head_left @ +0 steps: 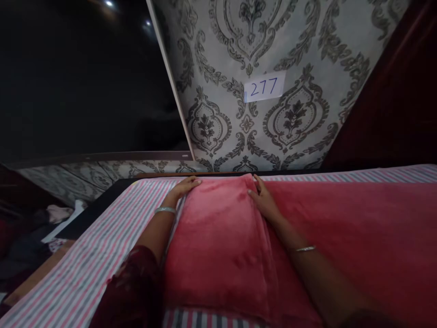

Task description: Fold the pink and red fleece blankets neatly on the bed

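A plush pinkish-red blanket [218, 246] lies partly folded, its left part doubled into a thick panel and a single spread reaching off to the right. At the far left corner of the panel, my left hand [183, 187] is closed on the edge, thumb on top and fingertips partly hidden. My right hand [264, 200] grips the far right corner of the same panel, thumb and fingers around the layered fold. A striped sheet [112, 241] in pink, grey and white lies underneath.
A large dark screen [88, 82] hangs at the left, its lower edge above the bed. Patterned wallpaper [211, 59] carries a paper label [265, 86] reading 277. Dark red fabric [392, 100] hangs at the right. Clothes [59, 213] lie beyond the left edge.
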The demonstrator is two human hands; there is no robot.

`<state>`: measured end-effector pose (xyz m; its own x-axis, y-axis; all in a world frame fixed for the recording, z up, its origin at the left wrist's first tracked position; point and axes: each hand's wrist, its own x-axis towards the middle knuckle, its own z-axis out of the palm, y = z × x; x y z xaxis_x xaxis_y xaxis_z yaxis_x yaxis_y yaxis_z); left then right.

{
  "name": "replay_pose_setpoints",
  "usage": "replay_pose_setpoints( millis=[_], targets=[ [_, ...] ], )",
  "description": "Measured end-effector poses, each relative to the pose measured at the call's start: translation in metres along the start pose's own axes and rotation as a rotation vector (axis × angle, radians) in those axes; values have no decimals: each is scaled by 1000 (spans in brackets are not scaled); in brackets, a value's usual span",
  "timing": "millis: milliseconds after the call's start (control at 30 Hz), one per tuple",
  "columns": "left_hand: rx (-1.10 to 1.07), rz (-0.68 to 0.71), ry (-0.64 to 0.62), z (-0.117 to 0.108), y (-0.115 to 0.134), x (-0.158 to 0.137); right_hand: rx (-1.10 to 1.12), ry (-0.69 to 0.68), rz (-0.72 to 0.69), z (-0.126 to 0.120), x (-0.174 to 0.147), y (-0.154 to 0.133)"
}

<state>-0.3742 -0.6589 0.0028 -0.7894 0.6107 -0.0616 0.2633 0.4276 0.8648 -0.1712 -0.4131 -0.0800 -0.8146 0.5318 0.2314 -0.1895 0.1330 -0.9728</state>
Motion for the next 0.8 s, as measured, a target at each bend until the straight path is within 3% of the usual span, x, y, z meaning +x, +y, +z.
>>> replay_pose_setpoints(
  millis=[267, 500, 633, 733, 800],
  targets=[
    [-144, 31, 138, -1, -31, 14, -30, -95, 14, 1, -2, -6],
    [-139, 62, 239, 11, -44, 18, -88, -53, 13, 2, -1, 3],
    [-68, 58, 273, 1, -29, 18, -233, 50, -28, 1, -3, -6],
    [205, 182, 233, -1, 0, 9, -509, 90, -268, -1, -5, -25],
    [415, 330, 124, 12, 20, -3, -708, -15, -403, 1, -8, -35]
  ],
)
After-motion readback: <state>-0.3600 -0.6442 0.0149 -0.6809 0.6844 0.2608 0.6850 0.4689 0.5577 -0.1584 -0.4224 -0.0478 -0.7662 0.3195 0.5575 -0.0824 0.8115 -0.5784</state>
